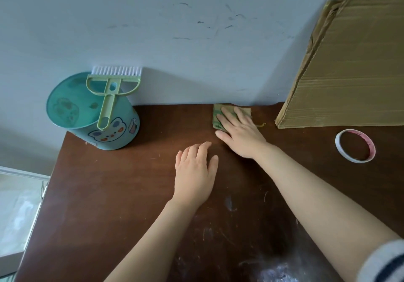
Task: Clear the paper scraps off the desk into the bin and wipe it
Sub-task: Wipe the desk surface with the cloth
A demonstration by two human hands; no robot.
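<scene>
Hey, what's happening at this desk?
A person is wiping a brown desk. Their right hand presses a green cloth flat near the desk's far edge, by the wall, while the left hand rests open on the wood nearby. A teal bin with a small brush on its lid stands at the left. Cardboard leans at the right, near a roll of tape. Pale smears show nearer the person.

Home desk against scuffed wall, cardboard
</scene>
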